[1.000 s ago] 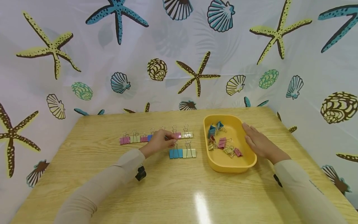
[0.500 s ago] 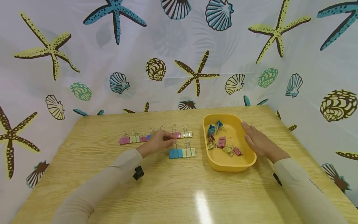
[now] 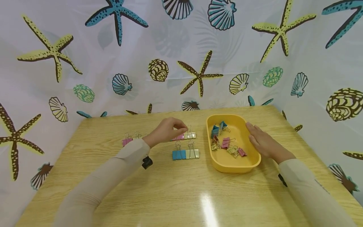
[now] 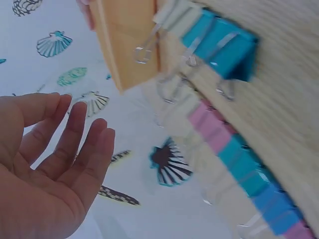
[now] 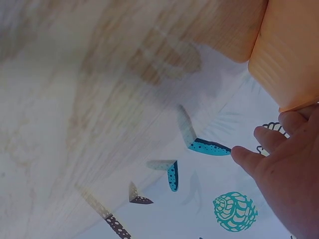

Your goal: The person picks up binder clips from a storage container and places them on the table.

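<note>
My left hand (image 3: 167, 130) hovers over the back row of binder clips, fingers gently bent with a gap between thumb and fingertips; the left wrist view shows nothing in them. That row has a pink clip (image 3: 126, 142) at its left end and a pale yellow clip (image 3: 190, 135) at its right; the hand hides its middle. In the left wrist view, a teal clip (image 4: 244, 164) and a blue clip (image 4: 276, 209) sit side by side in it. Nearer stand a blue clip (image 3: 178, 154) and a pale yellow clip (image 3: 193, 154). With straight fingers, my right hand (image 3: 263, 142) rests against the yellow tray's (image 3: 232, 169) right side.
Inside the tray lie several loose binder clips, among them a blue clip (image 3: 215, 131), a pink clip (image 3: 225, 142) and a small pink clip (image 3: 242, 152). Behind the wooden table (image 3: 158, 192) hangs a white cloth (image 3: 136, 41) printed with starfish and shells.
My left hand has let go at the back row and risen up and away from me, with its fingers loosened. My right hand has stayed on the tray's side.
</note>
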A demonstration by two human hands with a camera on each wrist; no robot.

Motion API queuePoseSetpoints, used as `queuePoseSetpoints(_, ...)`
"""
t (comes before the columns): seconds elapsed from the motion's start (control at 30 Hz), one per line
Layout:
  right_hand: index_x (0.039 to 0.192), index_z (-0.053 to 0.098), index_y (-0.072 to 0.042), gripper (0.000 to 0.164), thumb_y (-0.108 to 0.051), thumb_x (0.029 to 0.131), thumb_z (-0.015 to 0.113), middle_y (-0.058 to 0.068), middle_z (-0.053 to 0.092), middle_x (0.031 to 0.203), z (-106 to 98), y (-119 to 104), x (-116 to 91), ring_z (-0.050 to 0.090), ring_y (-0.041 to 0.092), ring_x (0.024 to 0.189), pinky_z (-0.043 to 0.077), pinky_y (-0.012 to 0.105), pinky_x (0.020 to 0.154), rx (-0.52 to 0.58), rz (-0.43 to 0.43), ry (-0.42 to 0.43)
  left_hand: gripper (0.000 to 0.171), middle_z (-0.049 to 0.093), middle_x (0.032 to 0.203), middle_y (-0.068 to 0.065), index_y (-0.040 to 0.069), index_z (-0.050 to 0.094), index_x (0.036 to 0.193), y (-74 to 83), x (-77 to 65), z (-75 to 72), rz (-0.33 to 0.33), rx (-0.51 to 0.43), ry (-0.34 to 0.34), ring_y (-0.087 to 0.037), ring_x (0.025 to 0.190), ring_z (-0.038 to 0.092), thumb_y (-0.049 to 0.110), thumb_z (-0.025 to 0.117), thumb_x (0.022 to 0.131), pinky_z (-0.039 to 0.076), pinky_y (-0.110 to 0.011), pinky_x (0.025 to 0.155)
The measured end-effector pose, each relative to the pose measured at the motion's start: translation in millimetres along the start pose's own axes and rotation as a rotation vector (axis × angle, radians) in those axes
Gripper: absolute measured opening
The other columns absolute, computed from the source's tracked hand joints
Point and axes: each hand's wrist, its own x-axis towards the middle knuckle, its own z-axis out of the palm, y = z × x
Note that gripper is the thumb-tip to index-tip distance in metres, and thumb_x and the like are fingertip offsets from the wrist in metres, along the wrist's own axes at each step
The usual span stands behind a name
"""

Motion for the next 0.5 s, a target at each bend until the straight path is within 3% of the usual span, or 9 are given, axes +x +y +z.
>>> queuePoseSetpoints(0.33, 0.152, 0.010, 0.004, 0.056, -0.022, 0.106, 0.031, 0.026, 0.011, 0.156, 1, -2, 2, 0.010, 0.051, 0.140, 0.013, 0.066, 0.108, 0.006, 0.001, -0.002, 0.017, 0.071, 0.099, -0.001, 0.011, 0.072, 0.103, 62.3, 38.6, 1.6, 0.127, 0.040, -0.027, -0.012, 0.091, 0.065, 0.022, 0.060, 0.096, 0.050, -0.027, 0.085)
queuePoseSetpoints(0.5, 0.152, 0.010, 0.004, 0.057, -0.023, 0.106, 0.030, 0.026, 0.011, 0.156, -1, 0, 0, 0.011, 0.051, 0.140, 0.012, 0.067, 0.108, -0.005, 0.003, -0.004, 0.018, 0.071, 0.099, 0.001, 0.013, 0.072, 0.104, 87.7, 58.0, 10.8, 0.145, 0.020, -0.062, -0.008, 0.086, 0.064, 0.023, 0.058, 0.097, 0.050, -0.021, 0.079)
